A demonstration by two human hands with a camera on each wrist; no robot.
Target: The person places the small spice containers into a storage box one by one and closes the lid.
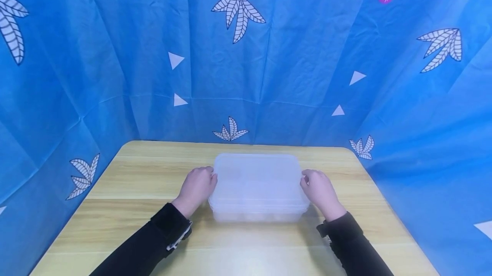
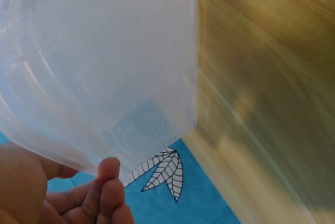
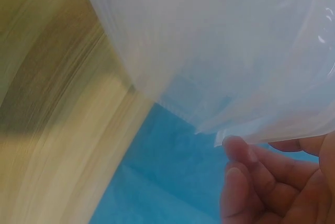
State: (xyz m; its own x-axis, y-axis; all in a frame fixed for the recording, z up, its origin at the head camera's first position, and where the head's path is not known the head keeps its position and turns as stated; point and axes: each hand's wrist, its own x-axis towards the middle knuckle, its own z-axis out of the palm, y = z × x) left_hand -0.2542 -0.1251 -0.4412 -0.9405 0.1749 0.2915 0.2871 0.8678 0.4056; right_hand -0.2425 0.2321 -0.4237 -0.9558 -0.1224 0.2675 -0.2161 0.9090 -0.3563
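Note:
A translucent white plastic storage box [image 1: 257,182] with a lid is centred over the table in the head view, its long side facing me. My left hand [image 1: 197,188] grips its left end, fingers curled at the rim. On the opposite end, my right hand [image 1: 319,190] holds the rim in the same way. In the left wrist view, fingertips [image 2: 109,169] press up under the edge of the box [image 2: 115,51]. The right wrist view has the fingertips [image 3: 238,148] beneath the rim, by a small tab. The box's contents are blurred by the cloudy plastic.
A light wood-grain table [image 1: 153,173] with rounded far corners lies under the box. Blue cloth [image 1: 230,75] printed with leaves and triangles hangs behind the table and along both sides. Dark sleeves [image 1: 142,242] cover both forearms.

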